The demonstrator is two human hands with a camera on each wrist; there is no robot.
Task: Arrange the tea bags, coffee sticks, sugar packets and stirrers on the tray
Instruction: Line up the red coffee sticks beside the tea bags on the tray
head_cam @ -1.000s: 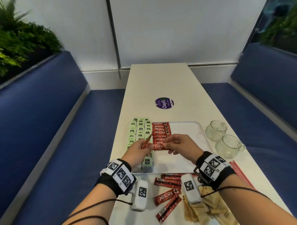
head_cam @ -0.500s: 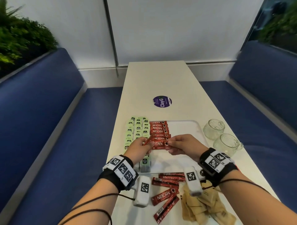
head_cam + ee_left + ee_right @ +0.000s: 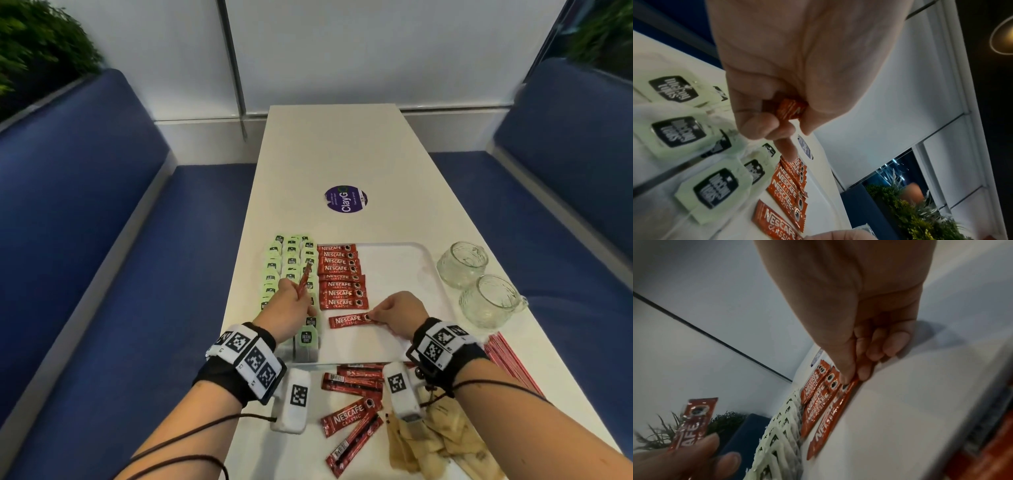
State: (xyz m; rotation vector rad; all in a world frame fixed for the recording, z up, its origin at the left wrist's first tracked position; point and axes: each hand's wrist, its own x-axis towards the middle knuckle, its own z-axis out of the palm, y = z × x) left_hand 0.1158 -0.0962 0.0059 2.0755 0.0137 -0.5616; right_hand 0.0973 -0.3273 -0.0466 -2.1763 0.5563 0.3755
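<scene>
White worktop (image 3: pixel 342 154) between blue benches, white tray (image 3: pixel 411 267) near its front edge, right hand (image 3: pixel 399 313) fingers pinching a coffee stick (image 3: pixel 349 321) flat on the tray below the coffee row, left hand (image 3: pixel 287 308) fingers gripping a second stick (image 3: pixel 304 281) above the tea bags (image 3: pixel 291 260)

Head view: bright, even light, soft shadows, wide-angle bend at edges, sharp centre. Both wrist views dim, grainy w/ motion blur; tea bags (image 3: pixel 713 188) smeared, lit ceiling ring (image 3: pixel 1001 35) glows top right, tray rim (image 3: pixel 986 402) out of focus.
</scene>
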